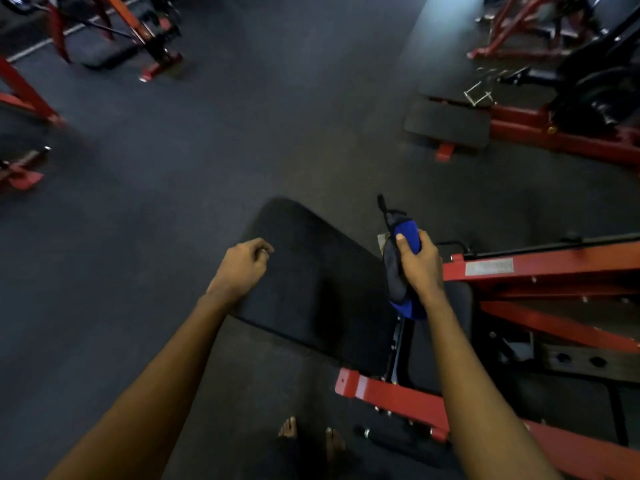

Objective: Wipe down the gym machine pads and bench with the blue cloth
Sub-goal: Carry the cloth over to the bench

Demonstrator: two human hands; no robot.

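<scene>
Now the right grip (417, 261) clutches the blue cloth (408, 235) by the right edge of the bench (311, 282); the left grip (242, 266) hovers curled, empty, over its left edge.

The right hand (420, 265) covers the middle of the cloth (406, 233), so only its blue ends and a grey fold show. What the dark cord (382, 205) above it belongs to cannot be told. The left hand (242, 265) has its fingers curled away from view, and whether they pinch anything is unclear. That hand and forearm hide the bench (311, 271) edge beneath them. The frame (554, 265) runs off the right and bottom edges, and its label (489, 267) is too blurred to read. The feet (289, 427) are dim, showing toes only. The far machines (145, 36) are cut off at the top.
</scene>
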